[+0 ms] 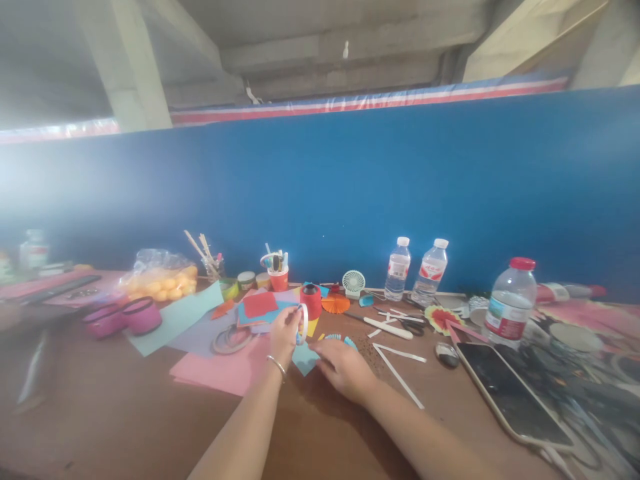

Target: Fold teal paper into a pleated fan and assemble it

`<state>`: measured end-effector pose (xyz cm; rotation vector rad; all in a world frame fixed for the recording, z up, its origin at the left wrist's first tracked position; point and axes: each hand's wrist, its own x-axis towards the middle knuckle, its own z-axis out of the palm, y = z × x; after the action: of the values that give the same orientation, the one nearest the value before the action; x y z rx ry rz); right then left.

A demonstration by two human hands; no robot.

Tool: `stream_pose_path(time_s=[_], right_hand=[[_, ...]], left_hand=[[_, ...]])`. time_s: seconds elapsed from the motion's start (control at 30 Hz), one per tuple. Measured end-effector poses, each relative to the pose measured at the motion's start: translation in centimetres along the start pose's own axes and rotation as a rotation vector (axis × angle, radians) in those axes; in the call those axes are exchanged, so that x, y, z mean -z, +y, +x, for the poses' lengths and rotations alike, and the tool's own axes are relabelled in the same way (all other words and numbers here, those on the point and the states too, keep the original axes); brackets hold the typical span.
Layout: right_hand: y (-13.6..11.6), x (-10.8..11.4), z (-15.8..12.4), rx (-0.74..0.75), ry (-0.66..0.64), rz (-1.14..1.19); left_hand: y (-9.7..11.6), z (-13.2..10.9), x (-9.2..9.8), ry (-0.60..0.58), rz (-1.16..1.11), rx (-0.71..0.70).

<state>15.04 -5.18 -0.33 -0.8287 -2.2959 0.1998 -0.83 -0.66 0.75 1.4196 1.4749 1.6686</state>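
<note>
Behind the left hand (284, 332), grip around a tape roll (303, 324), a red cup (279, 278) holds pens (274, 259); right hand (343, 368) grip wide.

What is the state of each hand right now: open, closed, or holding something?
Left hand: closed on a roll of tape.
Right hand: open, palm down, holding nothing, fingertips at the light blue paper.

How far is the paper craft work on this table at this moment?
Done, it seems: an orange paper fan and a coloured paper flower lie finished. In hand: the left hand holds a tape roll, and the right hand rests beside a light blue paper piece. Left: white strips and pink sheets lie loose, apparently unused.
</note>
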Motion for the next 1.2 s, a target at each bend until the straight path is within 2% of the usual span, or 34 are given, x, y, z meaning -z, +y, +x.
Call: stream_pose_path(time_s=[0.1,0.2,0.27,0.33,0.47,0.53,0.6,0.67,0.73,0.83,0.9,0.97,1.0,1.07,1.13,1.17,1.2], right_hand=[[2.3,0.6,-0.1,-0.196,0.144,-0.113],[4.3,1.5,-0.2,-0.307,0.114,-0.238],[5.0,1.9,-0.3,-0.257,0.037,-0.226],[5.2,1.9,-0.4,-0.191,-0.036,-0.199],[5.4,1.3,-0.5,-0.181,-0.089,-0.213],[5.7,1.0,-0.6,-0.191,-0.067,-0.187],[6.1,0.8,-0.5,-0.196,0.004,-0.112],[6.5,0.8,-0.4,-0.225,0.124,0.002],[6.7,1.1,-0.2,-0.295,0.277,0.136],[6.7,1.8,0.0,-0.407,0.464,0.365],[6.5,2.4,0.0,-0.447,0.508,0.571],[6.2,3.0,-0.1,-0.476,0.42,0.85],[6.0,3.3,-0.3,-0.487,0.302,1.0],[5.6,3.6,-0.6,-0.504,-0.025,1.252],[5.3,3.6,-0.7,-0.522,-0.3,1.387],[5.2,3.4,-0.8,-0.538,-0.36,1.416],[5.2,3.2,-0.7,-0.558,-0.355,1.422]], left_hand=[[0.3,0.0,0.0,-0.03,-0.022,0.012],[0.5,-0.2,0.0,-0.118,-0.044,0.034],[0.7,-0.4,-0.1,-0.222,-0.082,0.029],[0.8,-1.0,-0.5,-0.373,-0.14,0.046],[0.4,-2.4,-1.7,-0.757,-0.185,0.237],[0.1,-2.9,-2.0,-0.853,-0.143,0.261],[-0.2,-3.2,-2.1,-0.878,-0.102,0.239],[-0.4,-3.2,-2.1,-0.865,-0.074,0.215],[-0.5,-2.9,-2.1,-0.798,-0.038,0.155],[-0.8,-2.1,-1.9,-0.548,0.006,0.032],[-1.1,-1.2,-1.7,-0.342,-0.011,0.012],[-1.5,-0.4,-1.3,-0.232,-0.053,0.033],[-1.6,-0.1,-1.1,-0.193,-0.08,0.046],[-1.8,0.3,-0.8,-0.141,-0.128,0.064],[-1.8,0.4,-0.7,-0.117,-0.175,0.069],[-1.6,0.3,-0.8,-0.12,-0.201,0.069],[-1.4,0.2,-0.8,-0.127,-0.225,0.068]])
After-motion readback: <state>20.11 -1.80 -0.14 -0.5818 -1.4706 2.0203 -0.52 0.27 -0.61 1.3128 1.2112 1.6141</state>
